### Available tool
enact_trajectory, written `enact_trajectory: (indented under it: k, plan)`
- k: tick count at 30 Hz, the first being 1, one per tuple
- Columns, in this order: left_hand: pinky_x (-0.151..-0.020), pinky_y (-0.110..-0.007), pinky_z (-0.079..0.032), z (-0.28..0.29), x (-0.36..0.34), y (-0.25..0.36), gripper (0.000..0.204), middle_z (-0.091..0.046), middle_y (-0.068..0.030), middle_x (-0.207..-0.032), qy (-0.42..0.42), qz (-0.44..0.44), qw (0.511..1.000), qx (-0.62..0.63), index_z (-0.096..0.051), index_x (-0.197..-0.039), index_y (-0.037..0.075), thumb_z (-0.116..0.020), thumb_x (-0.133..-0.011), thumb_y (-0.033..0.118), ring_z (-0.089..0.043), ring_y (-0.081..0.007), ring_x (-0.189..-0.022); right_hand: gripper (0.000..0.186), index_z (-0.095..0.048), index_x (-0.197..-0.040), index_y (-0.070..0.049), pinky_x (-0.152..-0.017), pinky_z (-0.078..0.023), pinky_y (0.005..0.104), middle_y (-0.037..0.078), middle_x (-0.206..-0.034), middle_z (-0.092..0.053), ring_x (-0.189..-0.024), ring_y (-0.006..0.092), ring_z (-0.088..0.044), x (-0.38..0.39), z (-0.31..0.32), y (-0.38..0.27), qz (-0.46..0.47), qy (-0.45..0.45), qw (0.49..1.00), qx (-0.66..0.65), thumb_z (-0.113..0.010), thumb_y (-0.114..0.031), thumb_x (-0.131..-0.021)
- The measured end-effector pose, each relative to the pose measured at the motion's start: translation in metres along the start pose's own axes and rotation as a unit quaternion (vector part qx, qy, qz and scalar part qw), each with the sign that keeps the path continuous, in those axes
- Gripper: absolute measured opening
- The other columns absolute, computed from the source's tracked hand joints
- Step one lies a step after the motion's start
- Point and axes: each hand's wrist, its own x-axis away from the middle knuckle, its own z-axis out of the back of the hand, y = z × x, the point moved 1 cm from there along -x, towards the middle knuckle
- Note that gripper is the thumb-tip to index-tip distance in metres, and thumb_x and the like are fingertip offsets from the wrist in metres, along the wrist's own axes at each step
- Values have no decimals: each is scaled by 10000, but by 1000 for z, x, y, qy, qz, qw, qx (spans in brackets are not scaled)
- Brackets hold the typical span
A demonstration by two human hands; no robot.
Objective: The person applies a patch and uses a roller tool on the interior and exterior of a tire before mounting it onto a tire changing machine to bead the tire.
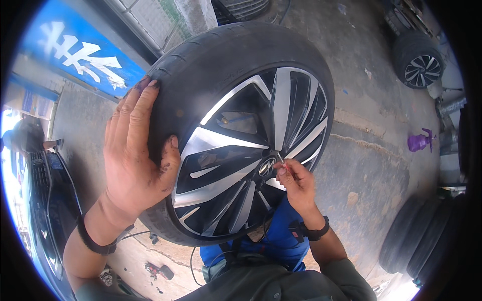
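A car wheel stands tilted in front of me, with a black tyre [241, 55] around a black and silver spoked rim [216, 138]. My left hand [131, 145] grips the tyre's left side, fingers over the tread and thumb against the sidewall. Dark smudges mark its fingers. Pinched in my right hand [299, 188] is a small tool [281, 157] with a thin metal shaft and some red at the fingers; its exact kind is unclear. It is held right beside the round centre cap [267, 167]; whether it touches the rim I cannot tell.
Blue material [283, 238] shows below the wheel. At left are a dark car [47, 200] and a blue sign [75, 52]. To the right stand another wheel [423, 70], a purple object [420, 142] and tyres [424, 236]. A red and black item [159, 271] lies on the floor.
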Motion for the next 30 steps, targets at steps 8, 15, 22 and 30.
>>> enact_trajectory:
  k: [8,15,22,30]
  plan:
    - [-1150,-486,-398,0,2,-1,631,-540,-300,-1432,-7,8,1000,-1,-473,-1479,-29,-581,-881,141,-540,-471,-1318,269,-699,-1110,9,-685,-444,207,-9,-828,-628,-758,52,-554,6,-8,-1,3,-13,1000,-10,-615,-244,-1067]
    - [-1078,-509,-446,4,7,-1,672,-565,-302,-1378,23,-3,999,-29,-495,-1438,-48,-637,-795,87,-576,-476,-1240,254,-706,-1123,-1,-681,-447,214,-5,-824,-630,-752,52,-549,22,-22,-2,9,-27,1000,-7,-599,-225,-1070]
    - [-1128,-491,-405,-24,-12,16,627,-524,-289,-1439,32,-11,999,29,-438,-1481,-41,-579,-882,83,-525,-484,-1289,201,-697,-1122,-3,-694,-501,258,25,-862,-687,-778,70,-613,46,9,2,29,-38,997,66,-613,-172,-1053]
    - [-1174,-507,-343,-30,17,-18,592,-460,-299,-1518,16,-7,1000,-21,-379,-1536,-34,-477,-980,145,-450,-491,-1393,242,-684,-1096,-65,-695,-553,455,175,-837,-706,-766,371,-701,62,16,54,77,49,967,239,-610,-228,-933]
